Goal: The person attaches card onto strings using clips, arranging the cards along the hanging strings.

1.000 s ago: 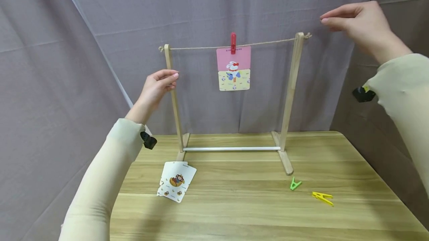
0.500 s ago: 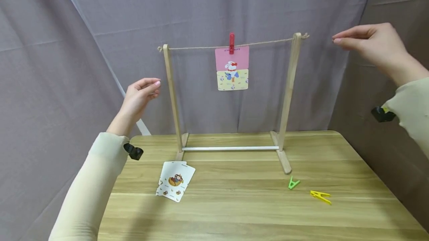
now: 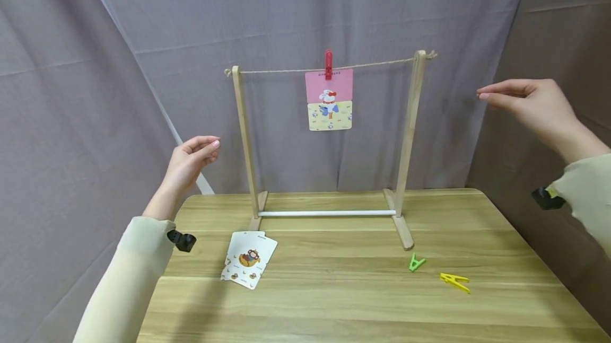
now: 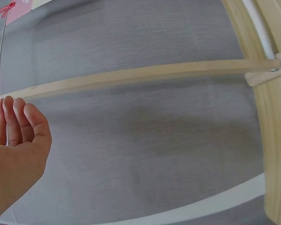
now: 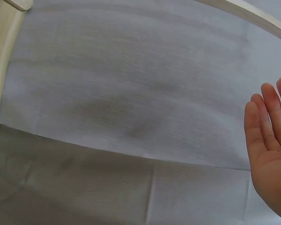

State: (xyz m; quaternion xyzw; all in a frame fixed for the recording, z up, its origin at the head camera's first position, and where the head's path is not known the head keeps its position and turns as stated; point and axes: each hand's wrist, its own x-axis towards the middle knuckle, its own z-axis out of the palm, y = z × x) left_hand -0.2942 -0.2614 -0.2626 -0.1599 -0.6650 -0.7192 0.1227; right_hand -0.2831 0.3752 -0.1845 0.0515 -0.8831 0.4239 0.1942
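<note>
the wooden rack (image 3: 410, 136) stands on the table (image 3: 334, 300) between the 2 hands, at the far edge by the grey curtain (image 3: 305, 9). its left post is just to the right of the left hand (image 3: 188, 163), near it but not touching; its right post is well to the left of the right hand (image 3: 534, 104). both hands hang in the air, fingers relaxed and slightly bent, holding nothing.

a string (image 3: 286, 70) runs between the post tops. a red peg (image 3: 328, 63) clamps a pink and yellow card (image 3: 329, 100) to it about midway, higher than the left hand and a little higher than the right.

nothing here serves as a container; the nearest thing to one is the small stack of cards (image 3: 249, 258) lying loose on the table, below and to the right of the left hand, near the rack's left foot. how many cards it has is hard to tell. a green peg (image 3: 416, 263) and a yellow peg (image 3: 455, 281) lie well below and to the left of the right hand, near the rack's right foot.

the left wrist view shows only the fingers (image 4: 18, 122), 1 post and the curtain; the right wrist view shows the fingers (image 5: 267, 117) at the frame edge, the hand cut off. both sleeves run out of the head view.
</note>
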